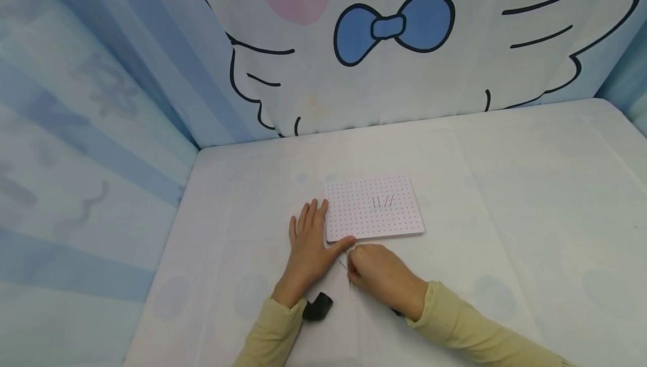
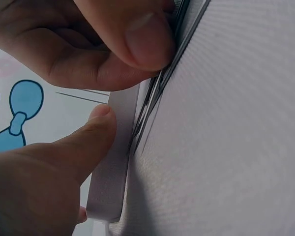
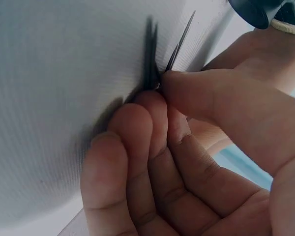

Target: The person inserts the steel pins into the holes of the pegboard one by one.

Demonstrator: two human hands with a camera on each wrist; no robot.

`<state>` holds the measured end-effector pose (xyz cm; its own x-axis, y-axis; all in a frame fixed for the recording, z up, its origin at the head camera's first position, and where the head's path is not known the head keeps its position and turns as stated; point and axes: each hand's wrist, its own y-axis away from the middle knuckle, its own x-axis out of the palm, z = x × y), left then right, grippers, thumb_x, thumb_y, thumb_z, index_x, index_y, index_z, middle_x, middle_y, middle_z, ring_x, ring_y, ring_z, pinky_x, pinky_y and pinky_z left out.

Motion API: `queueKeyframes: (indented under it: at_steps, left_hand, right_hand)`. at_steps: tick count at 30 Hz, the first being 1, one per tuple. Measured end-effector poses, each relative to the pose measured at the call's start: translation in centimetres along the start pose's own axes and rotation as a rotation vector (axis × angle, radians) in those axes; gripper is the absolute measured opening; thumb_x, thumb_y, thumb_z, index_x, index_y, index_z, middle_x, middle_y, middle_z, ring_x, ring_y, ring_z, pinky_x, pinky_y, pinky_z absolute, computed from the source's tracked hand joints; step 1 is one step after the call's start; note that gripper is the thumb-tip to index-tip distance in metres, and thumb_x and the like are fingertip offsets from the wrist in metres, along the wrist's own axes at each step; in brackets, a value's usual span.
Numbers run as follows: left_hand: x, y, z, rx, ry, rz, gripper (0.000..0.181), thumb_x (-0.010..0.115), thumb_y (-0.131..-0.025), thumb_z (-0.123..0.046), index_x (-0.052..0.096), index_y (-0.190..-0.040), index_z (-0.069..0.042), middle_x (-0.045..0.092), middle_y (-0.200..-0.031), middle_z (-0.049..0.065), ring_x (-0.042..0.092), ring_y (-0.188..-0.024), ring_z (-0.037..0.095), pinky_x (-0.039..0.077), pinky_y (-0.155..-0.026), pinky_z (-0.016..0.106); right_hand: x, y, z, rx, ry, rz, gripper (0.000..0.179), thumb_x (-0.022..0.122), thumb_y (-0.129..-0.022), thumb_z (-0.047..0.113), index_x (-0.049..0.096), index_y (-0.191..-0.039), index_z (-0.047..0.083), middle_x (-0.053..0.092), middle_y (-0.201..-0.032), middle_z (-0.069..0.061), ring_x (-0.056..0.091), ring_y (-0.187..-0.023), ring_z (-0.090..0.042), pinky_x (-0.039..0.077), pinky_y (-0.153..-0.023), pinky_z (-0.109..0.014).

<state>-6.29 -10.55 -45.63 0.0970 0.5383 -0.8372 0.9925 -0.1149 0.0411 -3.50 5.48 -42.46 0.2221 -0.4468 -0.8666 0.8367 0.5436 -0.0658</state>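
A white board (image 1: 354,218) with rows of small holes lies on the table, and several thin dark pins (image 1: 382,201) stand up from it. My left hand (image 1: 307,257) rests at the board's near left corner, fingers extended along its left side, thumb on the front edge. Just in front of the board, my right hand (image 1: 381,274) is low over the cloth. Its thumb and index finger pinch a few thin metal pins (image 3: 179,44), its other fingers curled. Seen from the left wrist, these pins (image 2: 160,83) lean close to the cloth beside the board's side wall (image 2: 108,182).
A pale cloth (image 1: 505,204) covers the table. Behind it hangs a printed curtain (image 1: 394,80) with a blue bow, and another curtain (image 1: 91,187) closes off the left side. A black wrist camera (image 1: 318,307) sits by the left sleeve.
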Motion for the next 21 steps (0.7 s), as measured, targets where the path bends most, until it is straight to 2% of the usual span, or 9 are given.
queueKeyframes:
  at_steps: [9, 16, 21]
  left_hand:
    - [-0.03, -0.03, 0.10, -0.003, 0.003, -0.001, 0.101, 0.068, -0.083, -0.063, 0.025, -0.158, -0.010, 0.019, -0.164, 0.015, 0.010, -0.153, 0.034, 0.000, -0.119, 0.060]
    - [-0.02, 0.02, 0.12, 0.011, 0.009, -0.009, 0.100, 0.069, -0.083, -0.062, 0.026, -0.157, -0.009, 0.020, -0.164, 0.016, 0.011, -0.152, 0.035, 0.001, -0.119, 0.061]
    - [-0.02, -0.04, 0.11, 0.007, -0.002, -0.006, 0.101, 0.068, -0.083, -0.063, 0.025, -0.158, -0.010, 0.019, -0.165, 0.015, 0.010, -0.153, 0.034, 0.000, -0.119, 0.060]
  right_hand:
    - [0.44, 0.19, 0.53, 0.019, 0.075, -0.024, 0.020, 0.072, -0.072, -0.001, 0.058, -0.061, 0.008, 0.055, -0.057, 0.000, 0.052, -0.055, -0.015, 0.044, -0.053, -0.034]
    - [0.69, 0.25, 0.22, -0.018, 0.071, -0.036, 0.025, 0.070, -0.068, 0.001, 0.051, -0.057, 0.013, 0.046, -0.052, 0.005, 0.041, -0.051, -0.009, 0.037, -0.048, -0.027]
    - [0.39, 0.19, -0.23, -0.045, 0.027, -0.026, 0.023, 0.068, -0.069, 0.002, 0.051, -0.061, 0.015, 0.046, -0.056, 0.008, 0.042, -0.054, -0.006, 0.038, -0.051, -0.024]
